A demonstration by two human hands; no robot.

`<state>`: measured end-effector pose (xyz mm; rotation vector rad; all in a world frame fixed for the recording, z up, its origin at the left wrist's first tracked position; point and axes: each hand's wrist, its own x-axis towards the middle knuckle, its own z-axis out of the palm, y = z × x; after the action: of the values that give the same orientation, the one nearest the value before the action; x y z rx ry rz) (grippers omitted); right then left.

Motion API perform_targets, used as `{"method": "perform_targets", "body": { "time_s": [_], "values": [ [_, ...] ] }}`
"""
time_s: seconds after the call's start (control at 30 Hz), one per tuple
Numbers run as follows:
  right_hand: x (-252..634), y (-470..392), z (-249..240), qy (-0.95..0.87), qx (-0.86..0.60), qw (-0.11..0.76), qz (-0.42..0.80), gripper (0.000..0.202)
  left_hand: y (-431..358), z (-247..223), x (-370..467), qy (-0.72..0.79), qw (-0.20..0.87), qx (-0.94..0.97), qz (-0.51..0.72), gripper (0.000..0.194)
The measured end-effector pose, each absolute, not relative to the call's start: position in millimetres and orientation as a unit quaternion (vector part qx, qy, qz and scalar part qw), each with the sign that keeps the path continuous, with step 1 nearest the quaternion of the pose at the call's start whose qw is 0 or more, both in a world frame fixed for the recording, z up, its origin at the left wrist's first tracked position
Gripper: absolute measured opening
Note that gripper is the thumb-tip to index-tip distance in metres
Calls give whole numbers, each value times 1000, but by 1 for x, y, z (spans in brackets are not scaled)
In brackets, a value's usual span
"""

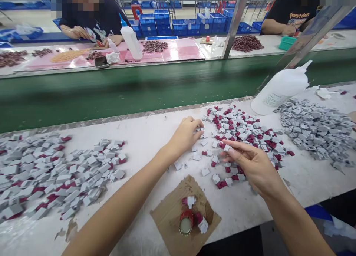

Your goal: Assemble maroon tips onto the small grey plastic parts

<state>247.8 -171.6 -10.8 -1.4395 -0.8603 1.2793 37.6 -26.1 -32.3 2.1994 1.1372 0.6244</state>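
Note:
My left hand (187,134) is closed in a pinch over the table, with a small grey plastic piece (199,129) at its fingertips, partly hidden. Between the thumb and fingers of my right hand (251,160) is a small grey-and-maroon plastic part (225,147). Both hands are at the near left side of a pile of grey-and-maroon parts (241,128). Loose grey pieces (205,171) lie below my left hand. Nearer me, a brown cardboard square (169,214) bears a red bottle cap (185,225) and two grey-and-maroon parts (202,225).
A large heap of grey-and-maroon parts (63,174) covers the left. At the right are a pile of grey pieces (317,128) and a tilted white squeeze bottle (278,91). Beyond runs a green conveyor belt (139,89); two people (94,18) sit across it. A metal post (235,24) rises there.

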Motion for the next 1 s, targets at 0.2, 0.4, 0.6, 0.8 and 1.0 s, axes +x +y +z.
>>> {"method": "perform_targets", "body": {
  "time_s": [0.2, 0.4, 0.6, 0.8, 1.0],
  "values": [
    [231, -215, -4, -438, -604, 452, 490, 27, -42, -19, 31, 412, 335, 791, 304, 5],
    [197, -262, 0, -602, -507, 417, 455, 20, -73, -13, 15, 407, 513, 658, 372, 12],
    [181, -277, -15, -672, -442, 422, 419, 32, -87, -23, 8, 421, 565, 610, 362, 14],
    [182, -278, -12, -748, -416, 381, 350, 34, -90, -33, 9, 400, 590, 595, 372, 17],
    [179, -277, -9, -761, -411, 371, 337, 32, -93, -32, 8, 404, 599, 586, 367, 20]
  ]
}}
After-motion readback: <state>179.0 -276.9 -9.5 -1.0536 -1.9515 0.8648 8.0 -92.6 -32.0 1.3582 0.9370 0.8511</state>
